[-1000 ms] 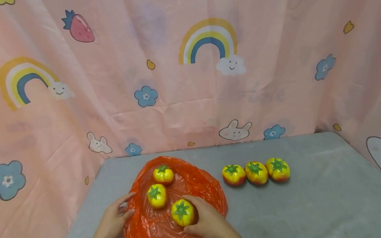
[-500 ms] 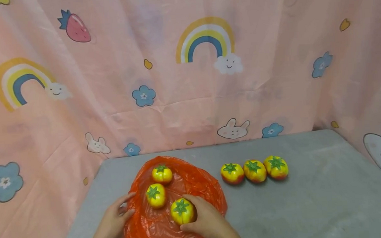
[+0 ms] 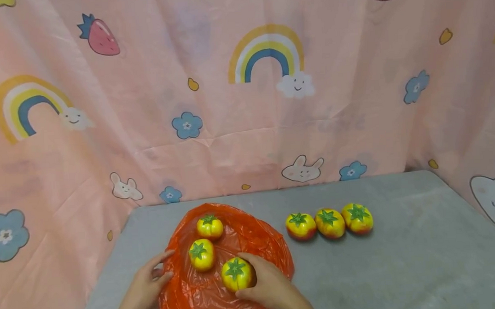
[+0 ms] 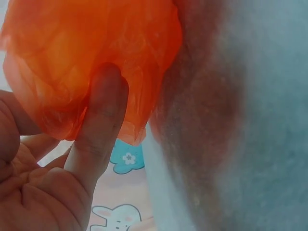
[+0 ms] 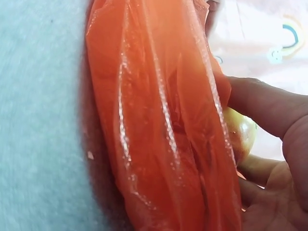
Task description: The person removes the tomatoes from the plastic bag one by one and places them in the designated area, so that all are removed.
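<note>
An orange-red plastic bag (image 3: 212, 296) lies spread open on the table. Inside it sit two yellow tomatoes with green star-shaped tops, one tomato (image 3: 202, 254) nearer and another tomato (image 3: 210, 227) behind. My right hand (image 3: 271, 282) grips a third tomato (image 3: 236, 274) over the near part of the bag, thumb and fingers around its right side. At the bag's left rim, my left hand (image 3: 143, 283) pinches the plastic; in the left wrist view a finger (image 4: 98, 130) presses against the bag (image 4: 139, 43). The right wrist view shows the bag wall (image 5: 154, 120) hiding most of the held tomato (image 5: 240, 132).
Three more yellow-red tomatoes stand in a row right of the bag: a left one (image 3: 301, 226), a middle one (image 3: 330, 223) and a right one (image 3: 357, 219). The grey table (image 3: 401, 258) ends at a pink patterned curtain (image 3: 231, 160) behind and at the sides.
The whole head view has shifted slightly. Both hands, the bag and the tomatoes keep nearly the same places relative to one another; the right hand still holds its tomato.
</note>
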`<state>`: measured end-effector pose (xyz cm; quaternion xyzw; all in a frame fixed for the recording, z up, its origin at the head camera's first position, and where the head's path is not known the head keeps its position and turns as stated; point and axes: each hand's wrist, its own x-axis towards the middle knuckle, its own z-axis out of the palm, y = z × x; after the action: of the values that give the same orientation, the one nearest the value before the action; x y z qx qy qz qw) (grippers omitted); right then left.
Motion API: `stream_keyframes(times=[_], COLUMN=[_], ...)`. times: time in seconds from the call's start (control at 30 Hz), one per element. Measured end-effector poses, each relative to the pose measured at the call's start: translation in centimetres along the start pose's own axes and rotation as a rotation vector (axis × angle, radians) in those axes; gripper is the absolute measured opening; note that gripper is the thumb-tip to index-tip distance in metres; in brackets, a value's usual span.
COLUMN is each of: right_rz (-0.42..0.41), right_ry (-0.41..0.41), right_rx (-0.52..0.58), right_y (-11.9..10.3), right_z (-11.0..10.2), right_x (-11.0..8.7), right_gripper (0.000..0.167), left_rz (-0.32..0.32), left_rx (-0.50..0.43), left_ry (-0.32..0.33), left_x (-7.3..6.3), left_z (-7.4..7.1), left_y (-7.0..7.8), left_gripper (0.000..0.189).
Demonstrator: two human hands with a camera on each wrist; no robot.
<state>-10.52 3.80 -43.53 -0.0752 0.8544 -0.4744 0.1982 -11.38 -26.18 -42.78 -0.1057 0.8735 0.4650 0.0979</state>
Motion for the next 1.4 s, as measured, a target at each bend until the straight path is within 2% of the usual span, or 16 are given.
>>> stream_keyframes(times=[0.37, 0.67, 0.93, 1.17, 1.4], right_rz=[0.071, 0.088, 0.124, 0.058, 0.049], right_ry=[0.007, 0.036, 0.049, 0.085, 0.142], right_rx=[0.031, 0.051, 0.081, -0.004, 0.02], right_y=[-1.3, -2.3, -0.7, 0.7, 2.0], right_z=[-0.3, -2.4, -4.2, -6.2, -8.3], right_x=[-0.9, -2.6, -3.5, -3.4, -3.6], right_gripper=[0.074, 0.079, 0.081, 0.081, 0.079], left_rz=[0.007, 0.013, 0.005, -0.008, -0.028], left_rx=[0.016, 0.027, -0.001, -0.014, -0.023], left_ry=[0.002, 0.007, 0.01, 0.005, -0.012], left_x=[0.0, 0.4, 0.2, 0.3, 0.4], left_z=[-0.1, -0.3, -0.3, -0.3, -0.2], left_y=[0.0, 0.4, 0.0, -0.2, -0.4], left_gripper=[0.05, 0.052, 0.051, 0.05, 0.05])
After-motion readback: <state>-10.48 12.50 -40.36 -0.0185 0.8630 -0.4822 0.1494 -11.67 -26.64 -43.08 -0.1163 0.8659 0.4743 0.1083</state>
